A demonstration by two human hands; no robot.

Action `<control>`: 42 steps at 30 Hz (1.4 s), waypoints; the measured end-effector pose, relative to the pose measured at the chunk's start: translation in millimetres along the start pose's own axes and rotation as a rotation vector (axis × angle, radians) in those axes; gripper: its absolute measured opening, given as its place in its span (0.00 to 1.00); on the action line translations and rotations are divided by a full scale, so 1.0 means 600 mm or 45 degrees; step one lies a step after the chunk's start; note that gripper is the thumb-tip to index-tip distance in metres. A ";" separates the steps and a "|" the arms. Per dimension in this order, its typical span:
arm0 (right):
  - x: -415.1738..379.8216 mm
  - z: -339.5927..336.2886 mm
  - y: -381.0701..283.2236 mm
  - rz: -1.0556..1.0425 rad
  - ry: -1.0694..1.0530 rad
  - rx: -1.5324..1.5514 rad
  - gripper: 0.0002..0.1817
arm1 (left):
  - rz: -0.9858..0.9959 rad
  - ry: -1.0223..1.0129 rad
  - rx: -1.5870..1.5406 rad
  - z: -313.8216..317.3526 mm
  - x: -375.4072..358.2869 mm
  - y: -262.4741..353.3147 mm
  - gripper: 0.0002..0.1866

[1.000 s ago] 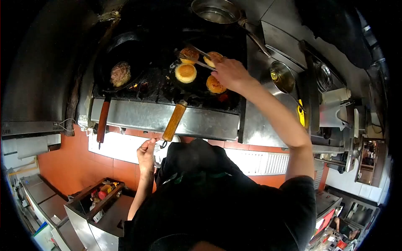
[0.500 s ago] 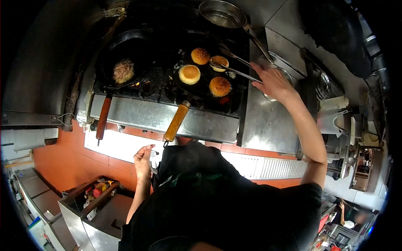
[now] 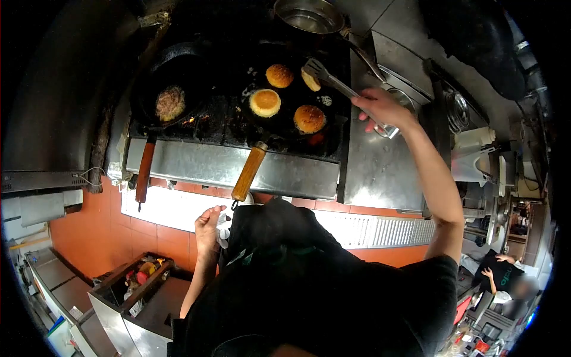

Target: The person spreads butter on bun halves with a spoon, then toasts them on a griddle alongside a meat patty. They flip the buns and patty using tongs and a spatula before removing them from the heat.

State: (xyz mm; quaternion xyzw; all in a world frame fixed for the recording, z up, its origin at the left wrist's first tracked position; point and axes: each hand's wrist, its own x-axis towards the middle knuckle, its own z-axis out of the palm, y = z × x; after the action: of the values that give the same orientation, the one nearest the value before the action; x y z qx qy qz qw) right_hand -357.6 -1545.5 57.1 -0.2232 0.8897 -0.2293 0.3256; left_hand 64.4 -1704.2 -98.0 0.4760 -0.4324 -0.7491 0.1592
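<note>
My right hand [image 3: 383, 112] holds metal tongs [image 3: 342, 88], whose tips grip a bun half [image 3: 310, 80] tilted on its edge in the right-hand pan. Three more bun pieces lie in that pan: a browned one [image 3: 279, 75] at the back, a pale-rimmed one [image 3: 264, 103] at the left and a browned one [image 3: 310, 119] in front. The pan's wooden handle [image 3: 249, 172] points toward my body. My left hand [image 3: 208, 227] hangs below the stove edge, fingertips pinched together; whatever they hold, if anything, is too small to make out.
A meat patty [image 3: 171, 103] sits in the left pan, whose reddish handle [image 3: 145, 171] sticks out over the stove front [image 3: 226, 165]. A metal pot [image 3: 309, 16] stands at the back. Another person [image 3: 496, 273] is at the lower right. An open-topped bin [image 3: 140, 276] stands lower left.
The tongs have turned, and the bun half at their tips has gone from lying flat to standing on edge. At the lower right, the other person shows more fully.
</note>
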 end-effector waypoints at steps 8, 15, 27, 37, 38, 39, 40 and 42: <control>-0.022 -0.023 0.006 -0.261 0.177 -0.729 0.30 | -0.021 0.072 0.016 -0.007 -0.001 0.008 0.13; -0.014 -0.010 0.031 -0.409 0.175 -1.184 0.34 | 0.026 0.065 -0.015 -0.030 0.007 0.005 0.12; 0.042 0.024 0.137 -0.555 0.148 -0.825 0.33 | 0.029 0.133 -0.089 -0.024 -0.001 -0.032 0.10; 0.022 0.021 0.220 0.159 -0.251 1.061 0.26 | -0.017 0.199 -0.152 -0.015 -0.006 -0.046 0.10; 0.012 0.021 0.211 0.132 -0.326 1.061 0.27 | 0.018 0.219 -0.152 -0.013 -0.007 -0.046 0.10; 0.006 0.023 0.206 0.132 -0.332 1.059 0.27 | 0.017 0.225 -0.153 -0.014 -0.008 -0.044 0.10; 0.002 0.024 0.204 0.120 -0.363 1.113 0.27 | -0.034 0.181 -0.161 -0.011 -0.012 -0.035 0.10; 0.002 0.025 0.204 0.111 -0.391 1.166 0.27 | -0.087 0.134 -0.168 -0.010 -0.012 -0.032 0.11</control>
State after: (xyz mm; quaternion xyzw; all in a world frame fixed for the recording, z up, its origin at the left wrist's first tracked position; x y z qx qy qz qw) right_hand -378.4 -1452.9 -21.3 -0.0506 0.6475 -0.5480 0.5272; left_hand 76.1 -1691.5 -110.4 0.5177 -0.3567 -0.7548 0.1871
